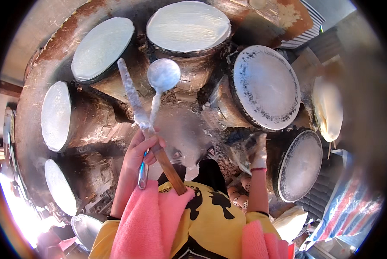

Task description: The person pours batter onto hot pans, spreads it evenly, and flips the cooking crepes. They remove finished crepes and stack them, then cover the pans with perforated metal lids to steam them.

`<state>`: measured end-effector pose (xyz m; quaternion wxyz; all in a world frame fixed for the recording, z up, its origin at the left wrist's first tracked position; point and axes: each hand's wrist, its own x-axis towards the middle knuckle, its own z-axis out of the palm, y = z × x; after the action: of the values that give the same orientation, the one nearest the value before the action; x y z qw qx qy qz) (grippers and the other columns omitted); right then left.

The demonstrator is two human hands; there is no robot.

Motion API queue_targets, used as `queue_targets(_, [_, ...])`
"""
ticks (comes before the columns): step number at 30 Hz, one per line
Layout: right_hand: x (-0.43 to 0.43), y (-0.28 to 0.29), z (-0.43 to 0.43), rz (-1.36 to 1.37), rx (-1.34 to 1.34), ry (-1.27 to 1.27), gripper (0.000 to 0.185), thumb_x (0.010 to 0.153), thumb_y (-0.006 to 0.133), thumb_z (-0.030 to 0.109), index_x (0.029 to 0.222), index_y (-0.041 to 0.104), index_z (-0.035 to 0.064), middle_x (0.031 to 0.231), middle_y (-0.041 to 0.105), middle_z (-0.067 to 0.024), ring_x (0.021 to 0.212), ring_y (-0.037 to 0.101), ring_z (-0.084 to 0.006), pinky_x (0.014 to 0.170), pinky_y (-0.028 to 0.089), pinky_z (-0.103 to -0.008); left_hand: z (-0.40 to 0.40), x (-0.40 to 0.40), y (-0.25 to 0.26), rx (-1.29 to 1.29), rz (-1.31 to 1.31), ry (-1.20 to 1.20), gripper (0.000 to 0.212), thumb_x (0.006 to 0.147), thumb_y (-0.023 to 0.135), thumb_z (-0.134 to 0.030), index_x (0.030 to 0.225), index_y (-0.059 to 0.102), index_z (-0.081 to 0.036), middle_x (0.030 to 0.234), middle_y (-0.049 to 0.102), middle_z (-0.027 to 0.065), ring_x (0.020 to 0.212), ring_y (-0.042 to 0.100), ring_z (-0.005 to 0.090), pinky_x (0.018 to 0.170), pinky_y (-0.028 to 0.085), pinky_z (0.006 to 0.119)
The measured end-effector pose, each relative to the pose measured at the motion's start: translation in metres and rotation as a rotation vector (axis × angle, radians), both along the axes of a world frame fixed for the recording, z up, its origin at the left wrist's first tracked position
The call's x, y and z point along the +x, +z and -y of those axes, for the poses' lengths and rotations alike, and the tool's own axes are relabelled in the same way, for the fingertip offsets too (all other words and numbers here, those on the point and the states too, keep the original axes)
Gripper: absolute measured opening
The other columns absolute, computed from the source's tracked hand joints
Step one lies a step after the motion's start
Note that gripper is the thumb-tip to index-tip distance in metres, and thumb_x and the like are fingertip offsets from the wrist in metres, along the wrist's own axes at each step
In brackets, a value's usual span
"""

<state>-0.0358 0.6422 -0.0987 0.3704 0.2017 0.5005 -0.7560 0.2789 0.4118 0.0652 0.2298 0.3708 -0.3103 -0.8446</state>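
Note:
My left hand [143, 147] grips two tools together. One is a metal ladle [163, 75] whose bowl is coated in pale batter. The other is a wooden batter spreader [167, 168], with its far blade crusted in pale batter. The tools cross just above my fingers. On the right, my right hand [257, 152], in a soiled white glove with a red cuff, hangs low beside a round griddle [300, 166]. Blur and dark smudges hide whether its fingers hold anything. Ahead of it stands another griddle [267, 87], its pale surface ringed with dark flecks.
Batter sheets cover a front griddle [188, 27], an upper-left griddle [103, 48] and two left griddles [56, 116]. Thin flatbreads [327, 108] are piled at far right, others [290, 223] lower down. Pink cloth covers [141, 220] lie over my forearms. Striped sheeting [348, 200] borders the right.

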Motion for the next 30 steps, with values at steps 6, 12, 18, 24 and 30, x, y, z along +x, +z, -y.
queue_targets(6, [-0.035,0.022,0.008,-0.108,-0.1,0.018,0.041,0.082,0.053,0.05,0.087,0.053,0.0094,0.064,0.056,-0.0039,0.043,0.05,-0.0145,0.037,0.047,-0.0265,-0.005,0.052,-0.002,-0.054,-0.033,0.125,0.028,0.086,0.048,-0.008,0.113,0.041,-0.004,0.079,0.059,0.012,0.035,0.034,0.0049,0.033,0.026,0.018])
queue_targets(12, [-0.035,0.065,0.026,-0.105,-0.163,-0.028,0.041,0.08,0.055,0.052,0.077,0.056,0.011,0.048,0.048,-0.0027,0.032,0.036,-0.014,0.028,0.028,-0.0242,-0.024,0.07,0.002,-0.04,-0.002,0.274,0.027,0.087,0.047,-0.009,0.113,0.041,-0.005,0.079,0.059,0.0125,0.035,0.033,0.0045,0.033,0.026,0.019])
queue_targets(18, [-0.107,0.242,0.133,-0.752,-0.062,0.088,0.032,0.086,0.053,0.038,0.102,0.05,0.0104,0.074,0.056,-0.0011,0.055,0.051,-0.0072,0.04,0.039,-0.0202,-0.041,0.068,0.002,-0.075,0.008,0.319,0.028,0.087,0.046,-0.01,0.114,0.041,-0.003,0.078,0.058,0.0115,0.034,0.033,0.0041,0.032,0.025,0.018])
queue_targets(24, [-0.077,0.347,0.203,-0.986,-0.234,0.269,0.022,0.086,0.053,0.031,0.089,0.052,0.0098,0.062,0.057,-0.0045,0.038,0.041,-0.0087,0.031,0.029,-0.0212,-0.06,0.081,-0.006,-0.092,-0.059,0.36,0.031,0.087,0.048,-0.01,0.116,0.041,-0.002,0.079,0.058,0.0127,0.033,0.034,0.0054,0.029,0.025,0.019])
queue_targets(30, [0.012,0.402,0.191,-0.822,-0.173,0.711,0.032,0.09,0.044,0.037,0.075,0.049,0.0092,0.05,0.034,0.0037,0.04,0.035,-0.0084,0.033,0.026,-0.0223,-0.06,0.134,-0.019,-0.125,-0.156,0.465,0.033,0.088,0.045,-0.009,0.119,0.038,-0.001,0.082,0.057,0.0139,0.032,0.034,0.0049,0.028,0.027,0.018])
